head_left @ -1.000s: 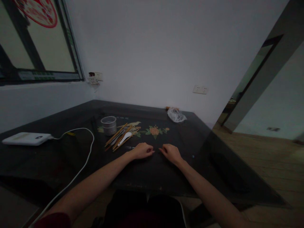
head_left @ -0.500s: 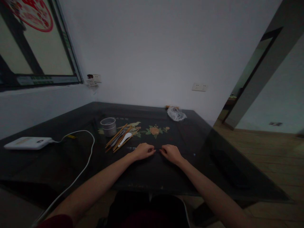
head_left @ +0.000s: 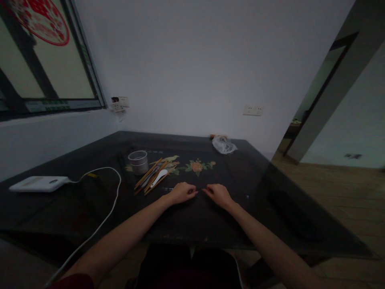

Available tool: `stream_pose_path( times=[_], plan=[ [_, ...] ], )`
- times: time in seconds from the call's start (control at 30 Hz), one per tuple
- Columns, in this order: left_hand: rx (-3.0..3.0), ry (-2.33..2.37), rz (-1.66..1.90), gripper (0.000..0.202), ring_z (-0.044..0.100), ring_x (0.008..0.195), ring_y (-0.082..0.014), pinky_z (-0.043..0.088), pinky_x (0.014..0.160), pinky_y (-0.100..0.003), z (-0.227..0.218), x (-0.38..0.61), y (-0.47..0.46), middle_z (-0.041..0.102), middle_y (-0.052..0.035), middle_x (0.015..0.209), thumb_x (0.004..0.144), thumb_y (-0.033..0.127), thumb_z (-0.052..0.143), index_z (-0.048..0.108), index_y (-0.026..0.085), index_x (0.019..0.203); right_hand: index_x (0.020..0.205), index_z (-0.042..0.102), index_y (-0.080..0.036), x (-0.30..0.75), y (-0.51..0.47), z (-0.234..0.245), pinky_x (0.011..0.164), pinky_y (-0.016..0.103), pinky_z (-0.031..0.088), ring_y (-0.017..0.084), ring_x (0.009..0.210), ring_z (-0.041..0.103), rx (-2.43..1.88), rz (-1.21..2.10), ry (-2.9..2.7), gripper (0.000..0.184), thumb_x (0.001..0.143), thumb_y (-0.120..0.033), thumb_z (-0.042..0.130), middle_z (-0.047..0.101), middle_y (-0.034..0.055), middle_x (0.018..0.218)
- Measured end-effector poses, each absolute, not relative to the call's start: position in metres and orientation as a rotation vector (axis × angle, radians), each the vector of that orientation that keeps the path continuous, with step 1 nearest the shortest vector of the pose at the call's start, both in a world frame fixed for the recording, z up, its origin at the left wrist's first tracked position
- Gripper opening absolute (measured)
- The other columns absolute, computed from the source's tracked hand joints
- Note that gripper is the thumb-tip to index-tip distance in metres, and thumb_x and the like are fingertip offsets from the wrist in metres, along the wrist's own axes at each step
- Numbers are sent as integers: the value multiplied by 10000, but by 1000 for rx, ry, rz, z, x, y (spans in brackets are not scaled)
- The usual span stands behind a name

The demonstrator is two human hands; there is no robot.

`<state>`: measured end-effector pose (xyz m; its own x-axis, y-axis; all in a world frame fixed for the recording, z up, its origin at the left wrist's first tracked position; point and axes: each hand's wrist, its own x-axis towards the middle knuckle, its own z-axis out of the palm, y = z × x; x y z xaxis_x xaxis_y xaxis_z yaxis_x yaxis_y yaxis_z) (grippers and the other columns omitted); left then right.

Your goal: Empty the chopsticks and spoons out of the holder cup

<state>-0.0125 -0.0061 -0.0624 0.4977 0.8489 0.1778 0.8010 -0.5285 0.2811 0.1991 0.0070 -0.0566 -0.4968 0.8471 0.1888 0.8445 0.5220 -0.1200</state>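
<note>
Near the table's front edge, my left hand (head_left: 184, 192) and my right hand (head_left: 219, 194) rest on the dark tabletop (head_left: 192, 220), a small gap between them. Both have their fingers curled in, and nothing shows in either. Just beyond my left hand lies a loose bundle of chopsticks (head_left: 147, 175) with metal cutlery among them. On top of it is a white spoon (head_left: 159, 177). A grey cup (head_left: 138, 162) stands upright behind the bundle, to the left.
At the left lies a white power bank (head_left: 39, 183) with a white cable (head_left: 116, 196) running off the front edge. A crumpled clear plastic bag (head_left: 224, 145) sits by the wall. A dark elongated object (head_left: 294, 214) lies at the right. Wall sockets (head_left: 253, 110) are above the table.
The view has shifted very slightly. Both hands stay in place with their fingers curled, and the things on the table have not moved.
</note>
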Motion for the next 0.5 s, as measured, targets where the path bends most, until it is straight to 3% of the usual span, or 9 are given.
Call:
stream_pose_path(
  times=[0.5],
  plan=[
    [2546,1433,413,297,522,588,-113,256,533,-213,-58,-12,-8,621,-6,657,888,381,458,607,186,722,745,633,-188,200,9,-57,560,242,240,136,667,573,-1357,104,-2573,364,935,-430,439,661,35,719]
  ],
)
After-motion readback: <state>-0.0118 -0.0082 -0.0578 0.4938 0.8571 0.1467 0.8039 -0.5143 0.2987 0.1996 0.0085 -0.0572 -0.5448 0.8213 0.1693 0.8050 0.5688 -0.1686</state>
